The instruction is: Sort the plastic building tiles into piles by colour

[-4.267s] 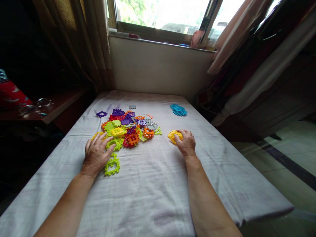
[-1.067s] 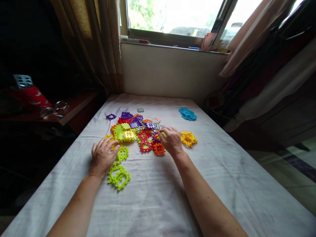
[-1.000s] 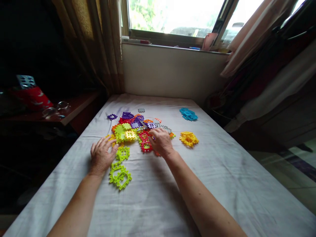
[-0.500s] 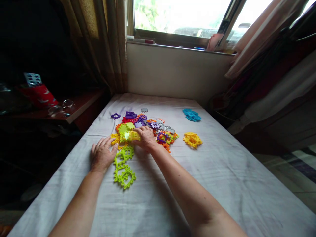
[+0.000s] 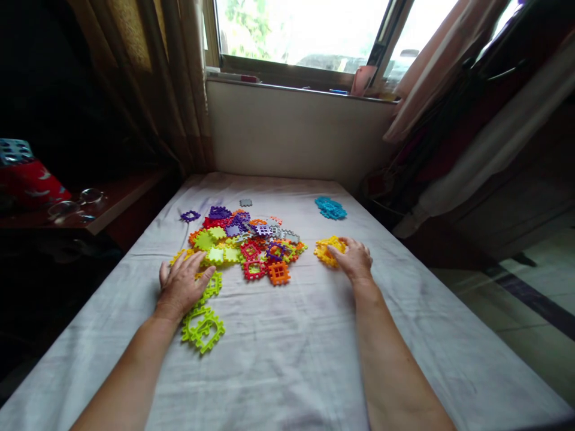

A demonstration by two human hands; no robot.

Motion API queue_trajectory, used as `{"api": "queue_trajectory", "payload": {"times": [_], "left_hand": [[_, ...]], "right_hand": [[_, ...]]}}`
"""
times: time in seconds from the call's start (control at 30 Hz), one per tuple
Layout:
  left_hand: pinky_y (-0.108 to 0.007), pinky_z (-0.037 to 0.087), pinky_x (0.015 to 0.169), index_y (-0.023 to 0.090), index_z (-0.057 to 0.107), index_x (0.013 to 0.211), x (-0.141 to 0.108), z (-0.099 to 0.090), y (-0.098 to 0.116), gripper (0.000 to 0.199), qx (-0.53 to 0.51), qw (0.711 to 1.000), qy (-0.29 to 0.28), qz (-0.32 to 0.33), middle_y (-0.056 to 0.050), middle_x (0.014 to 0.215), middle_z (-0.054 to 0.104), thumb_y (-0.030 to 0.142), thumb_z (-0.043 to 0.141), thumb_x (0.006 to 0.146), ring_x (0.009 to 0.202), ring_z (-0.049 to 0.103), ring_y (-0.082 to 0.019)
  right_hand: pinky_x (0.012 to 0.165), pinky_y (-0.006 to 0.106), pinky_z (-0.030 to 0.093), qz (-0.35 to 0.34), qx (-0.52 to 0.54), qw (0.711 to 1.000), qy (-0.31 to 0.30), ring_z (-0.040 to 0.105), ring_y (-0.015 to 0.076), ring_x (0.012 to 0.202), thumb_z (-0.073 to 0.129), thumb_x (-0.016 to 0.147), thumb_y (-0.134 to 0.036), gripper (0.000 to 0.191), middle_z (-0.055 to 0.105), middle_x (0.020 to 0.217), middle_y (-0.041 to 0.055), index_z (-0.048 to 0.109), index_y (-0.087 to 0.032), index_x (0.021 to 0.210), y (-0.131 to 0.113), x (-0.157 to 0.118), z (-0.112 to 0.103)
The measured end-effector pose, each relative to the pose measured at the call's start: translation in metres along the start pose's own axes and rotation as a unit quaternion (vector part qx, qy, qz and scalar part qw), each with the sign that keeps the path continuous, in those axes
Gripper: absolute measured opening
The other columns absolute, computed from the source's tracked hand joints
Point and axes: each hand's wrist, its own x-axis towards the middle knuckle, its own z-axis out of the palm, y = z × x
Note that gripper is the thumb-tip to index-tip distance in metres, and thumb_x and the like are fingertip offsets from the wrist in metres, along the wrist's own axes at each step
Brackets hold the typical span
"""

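My left hand (image 5: pixel 183 287) lies with its fingers spread over the near left side of a mixed heap of toothed plastic building tiles. Yellow tiles (image 5: pixel 178 256) show past its fingertips, and lime-green frame tiles (image 5: pixel 203 329) lie beside and below it. To the right, my right hand (image 5: pixel 353 258) has its thumb and fingers closed on a yellow tile at the small yellow pile (image 5: pixel 324 251). Its fingers partly hide that pile. Between the hands, the heap shows red tiles (image 5: pixel 254 269), an orange window tile (image 5: pixel 279 273) and purple tiles (image 5: pixel 220 212).
A blue tile pile (image 5: pixel 331 208) lies at the back right of the sheet-covered surface (image 5: pixel 278 359). One grey tile (image 5: pixel 245 203) and a purple frame (image 5: pixel 190 216) lie apart at the back. Eyeglasses (image 5: pixel 76 206) rest on the side table at left.
My right hand has moved right, from the heap to the yellow pile, with a yellow tile. My left hand stays by the heap's left side. The view has shifted to the right.
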Motion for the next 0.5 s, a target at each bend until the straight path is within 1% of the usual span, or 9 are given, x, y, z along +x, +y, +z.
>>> {"api": "queue_trajectory", "payload": {"times": [0.1,0.17,0.27,0.33,0.4,0.5], "left_hand": [[-0.063,0.015,0.115,0.028,0.063,0.126,-0.004,0.002,0.012,0.044,0.009,0.999,0.003,0.050,-0.008,0.136,0.062,0.047,0.045,0.091,0.137,0.043,-0.034],[-0.063,0.013,0.115,0.029,0.064,0.125,-0.008,0.002,0.021,0.042,0.009,0.997,-0.009,0.078,-0.006,0.135,0.063,0.047,0.046,0.091,0.137,0.042,-0.034],[-0.061,0.015,0.116,0.032,0.065,0.124,-0.012,0.001,0.028,0.040,-0.017,0.991,-0.046,0.125,-0.004,0.131,0.066,0.048,0.046,0.092,0.136,0.044,-0.032],[-0.057,0.018,0.116,0.032,0.066,0.122,-0.012,-0.002,0.027,0.039,-0.047,0.986,-0.064,0.144,-0.003,0.127,0.068,0.047,0.043,0.094,0.132,0.049,-0.028],[-0.054,0.023,0.115,0.032,0.067,0.119,-0.010,-0.005,0.021,0.038,-0.065,0.988,-0.055,0.131,-0.002,0.122,0.071,0.045,0.040,0.095,0.127,0.054,-0.026],[-0.050,0.028,0.113,0.030,0.070,0.113,-0.003,-0.009,0.010,0.036,-0.044,0.996,-0.004,0.078,-0.003,0.119,0.072,0.041,0.041,0.094,0.123,0.057,-0.025]], "right_hand": [[0.094,0.045,0.043,0.028,0.008,0.999,-0.016,0.054,0.0318,0.113,0.064,0.081,-0.049,0.044,0.064,0.116,0.0128,0.069,-0.025,0.117,0.011,0.007,0.005],[0.095,0.046,0.044,0.032,0.026,0.999,-0.011,0.054,0.0311,0.114,0.062,0.083,-0.050,0.042,0.064,0.115,0.0124,0.070,-0.025,0.115,0.014,0.010,0.011],[0.099,0.044,0.042,0.019,0.072,0.996,0.043,0.054,0.0291,0.115,0.059,0.084,-0.044,0.035,0.064,0.116,0.0118,0.072,-0.022,0.107,0.020,0.012,0.024],[0.101,0.043,0.041,0.003,0.109,0.990,0.093,0.054,0.0278,0.115,0.057,0.083,-0.039,0.030,0.065,0.116,0.0120,0.073,-0.020,0.100,0.026,0.013,0.035],[0.101,0.043,0.041,-0.008,0.143,0.980,0.136,0.055,0.0271,0.112,0.055,0.082,-0.035,0.028,0.066,0.113,0.0129,0.073,-0.018,0.094,0.031,0.014,0.045],[0.100,0.043,0.043,-0.008,0.182,0.966,0.184,0.058,0.0270,0.108,0.051,0.081,-0.033,0.028,0.068,0.107,0.0142,0.072,-0.017,0.088,0.037,0.015,0.055]]}}
